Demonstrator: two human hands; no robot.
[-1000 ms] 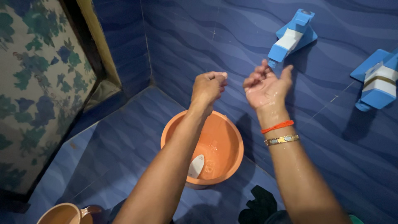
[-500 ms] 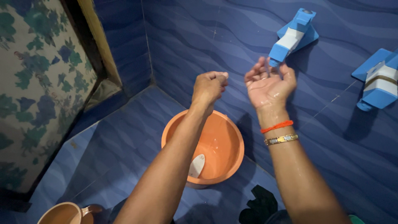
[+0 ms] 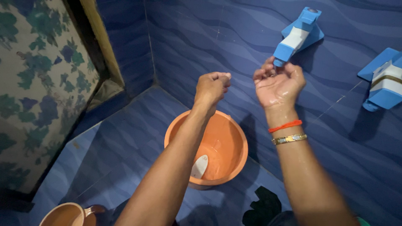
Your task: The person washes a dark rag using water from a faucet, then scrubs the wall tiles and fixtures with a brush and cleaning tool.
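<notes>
Water glistens on our right hand (image 3: 279,83), cupped palm-up with fingers curling inward, touching the spout of the blue and white tap (image 3: 295,38) at 1 o'clock on the wall. Our left hand (image 3: 211,88) hangs as a loose fist, pinching nothing, over the orange bucket (image 3: 234,138) at 6 o'clock below. We judge the wetting under way: only a shallow pool and a white scrubber (image 3: 199,166) lie inside the bucket.

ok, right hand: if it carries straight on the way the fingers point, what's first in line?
Likely the blue and white tap. The wet right hand is cupped just under its spout, fingertips almost at the outlet. Contact can't be told from this view.
</notes>
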